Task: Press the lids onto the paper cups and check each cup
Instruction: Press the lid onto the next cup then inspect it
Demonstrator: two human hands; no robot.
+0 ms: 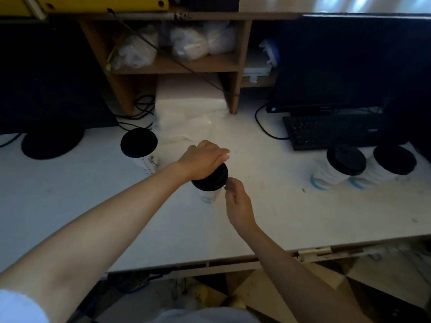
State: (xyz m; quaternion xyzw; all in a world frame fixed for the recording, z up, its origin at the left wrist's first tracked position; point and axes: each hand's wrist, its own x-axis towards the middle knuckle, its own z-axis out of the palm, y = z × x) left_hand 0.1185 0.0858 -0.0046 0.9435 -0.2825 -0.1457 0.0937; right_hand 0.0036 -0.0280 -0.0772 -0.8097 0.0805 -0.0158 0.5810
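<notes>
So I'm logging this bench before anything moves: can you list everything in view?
paper cups: four, white, black lids; one under the left hand, one far left, two at right
monitors: two, black, left and right
keyboard: one, black, below right monitor
shelf: one, brown wood, holding white bags
table: one, white
left hand: palm flat on centre lid
right hand: open, beside centre cup
</notes>
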